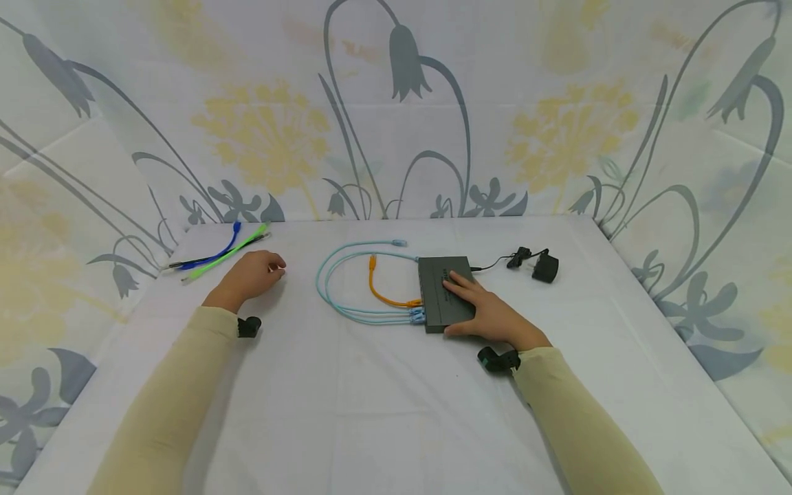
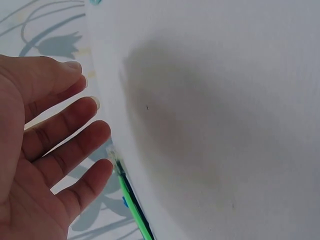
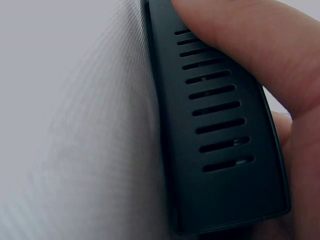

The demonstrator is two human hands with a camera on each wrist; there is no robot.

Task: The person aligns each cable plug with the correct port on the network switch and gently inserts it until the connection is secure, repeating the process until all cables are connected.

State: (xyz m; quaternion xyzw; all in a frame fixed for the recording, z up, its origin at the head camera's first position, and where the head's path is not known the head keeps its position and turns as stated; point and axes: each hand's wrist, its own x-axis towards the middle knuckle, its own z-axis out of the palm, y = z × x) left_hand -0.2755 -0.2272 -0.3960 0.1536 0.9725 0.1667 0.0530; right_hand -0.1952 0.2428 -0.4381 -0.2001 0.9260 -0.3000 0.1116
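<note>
A dark grey network switch (image 1: 441,302) lies flat on the white-covered table. My right hand (image 1: 489,313) holds it, fingers spread over the top and thumb against its vented near side (image 3: 215,120). Light-blue network cables (image 1: 346,313) are plugged into its left side and loop leftward; one loose plug (image 1: 399,243) lies at the back. A short orange network cable (image 1: 379,294) has one end at the switch and the other free. My left hand (image 1: 250,276) is empty, fingers loosely bent above the table, just right of a green cable (image 1: 225,254).
Beside the green cable lie a blue cable (image 1: 216,254) and a black cable (image 1: 247,242) at the back left. From the switch's right side a thin black cord runs through a bundle (image 1: 520,257) to a black power adapter (image 1: 545,267). Flowered cloth (image 1: 371,137) hangs around the table.
</note>
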